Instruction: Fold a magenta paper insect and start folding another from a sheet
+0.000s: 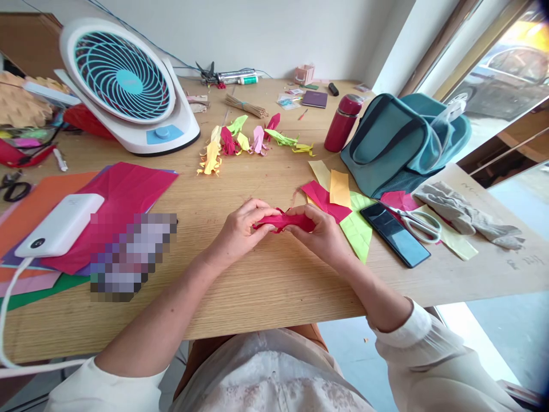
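Two hands [244,225] [321,233], narrow pinching grip on folded red paper [281,220], unreadable scrawl [525,261] on the tabletop [266,292]

Craft workroom, paper figures [258,139], scissors [406,216]

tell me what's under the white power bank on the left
Under the power bank lie a red sheet and an orange sheet, both showing past its edges. What its body covers can't be seen.

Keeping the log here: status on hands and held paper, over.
Left hand, right hand: both gripping folded red paper. Nearby: orange strip beyond right hand; phone farther right.
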Action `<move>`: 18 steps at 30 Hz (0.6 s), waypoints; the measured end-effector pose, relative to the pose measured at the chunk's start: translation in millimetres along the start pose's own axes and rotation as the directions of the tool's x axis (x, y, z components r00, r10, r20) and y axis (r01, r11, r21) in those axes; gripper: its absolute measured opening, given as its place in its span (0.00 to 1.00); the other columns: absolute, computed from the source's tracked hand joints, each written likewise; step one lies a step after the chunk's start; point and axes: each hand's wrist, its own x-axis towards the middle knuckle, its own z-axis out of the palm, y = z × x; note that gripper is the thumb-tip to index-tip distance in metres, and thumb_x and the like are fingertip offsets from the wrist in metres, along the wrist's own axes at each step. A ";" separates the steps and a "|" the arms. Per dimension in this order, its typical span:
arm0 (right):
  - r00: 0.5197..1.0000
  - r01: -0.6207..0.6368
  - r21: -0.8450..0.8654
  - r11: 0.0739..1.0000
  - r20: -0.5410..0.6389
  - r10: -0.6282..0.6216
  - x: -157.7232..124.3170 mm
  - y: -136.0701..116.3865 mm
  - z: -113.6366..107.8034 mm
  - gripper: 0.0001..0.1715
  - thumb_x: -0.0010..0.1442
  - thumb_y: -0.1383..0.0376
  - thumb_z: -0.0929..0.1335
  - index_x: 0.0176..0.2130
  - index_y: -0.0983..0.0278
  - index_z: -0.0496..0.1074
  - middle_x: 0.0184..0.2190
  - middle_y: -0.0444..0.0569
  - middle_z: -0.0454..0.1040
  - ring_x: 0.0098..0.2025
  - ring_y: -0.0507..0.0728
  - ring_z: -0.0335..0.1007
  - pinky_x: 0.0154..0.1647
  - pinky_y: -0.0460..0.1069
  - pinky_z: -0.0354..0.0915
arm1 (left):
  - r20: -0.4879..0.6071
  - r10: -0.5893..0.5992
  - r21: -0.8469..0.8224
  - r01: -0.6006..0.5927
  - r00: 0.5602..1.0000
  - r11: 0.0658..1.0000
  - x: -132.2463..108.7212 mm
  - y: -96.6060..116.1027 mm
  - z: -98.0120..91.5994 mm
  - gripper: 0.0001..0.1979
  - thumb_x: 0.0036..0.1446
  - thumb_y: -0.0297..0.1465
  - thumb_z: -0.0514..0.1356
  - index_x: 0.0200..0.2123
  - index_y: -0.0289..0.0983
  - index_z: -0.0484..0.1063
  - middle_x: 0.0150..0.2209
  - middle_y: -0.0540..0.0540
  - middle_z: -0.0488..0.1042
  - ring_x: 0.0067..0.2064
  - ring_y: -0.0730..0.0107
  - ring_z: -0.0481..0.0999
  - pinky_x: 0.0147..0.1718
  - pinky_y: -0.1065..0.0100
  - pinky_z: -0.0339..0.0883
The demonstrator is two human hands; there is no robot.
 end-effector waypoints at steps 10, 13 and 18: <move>0.996 0.088 -0.058 0.994 0.011 -0.087 0.0 -1.9 -1.6 0.10 0.64 0.60 0.73 0.46 0.58 0.76 0.43 0.50 0.78 0.45 0.60 0.76 0.46 0.54 0.71 | 0.017 -0.065 -0.097 0.066 0.998 0.993 2.5 0.9 -0.7 0.13 0.61 0.24 0.64 0.48 0.41 0.79 0.46 0.46 0.77 0.49 0.66 0.78 0.51 0.67 0.72; 0.991 0.134 -0.105 0.985 0.010 -0.134 -1.2 -4.9 -2.6 0.08 0.65 0.62 0.71 0.45 0.59 0.75 0.41 0.50 0.76 0.43 0.58 0.75 0.44 0.53 0.71 | 0.023 -0.067 -0.104 0.069 0.997 0.992 2.4 0.6 0.8 0.13 0.61 0.24 0.63 0.48 0.41 0.79 0.45 0.46 0.77 0.49 0.66 0.78 0.50 0.66 0.72; 0.981 0.193 -0.135 0.972 0.023 -0.192 -0.6 -3.4 -2.4 0.07 0.66 0.64 0.71 0.46 0.60 0.74 0.40 0.50 0.75 0.41 0.57 0.74 0.40 0.51 0.71 | 0.019 -0.044 -0.090 0.045 0.999 0.995 2.9 3.4 0.2 0.11 0.62 0.25 0.63 0.48 0.39 0.79 0.46 0.45 0.77 0.49 0.66 0.78 0.50 0.66 0.71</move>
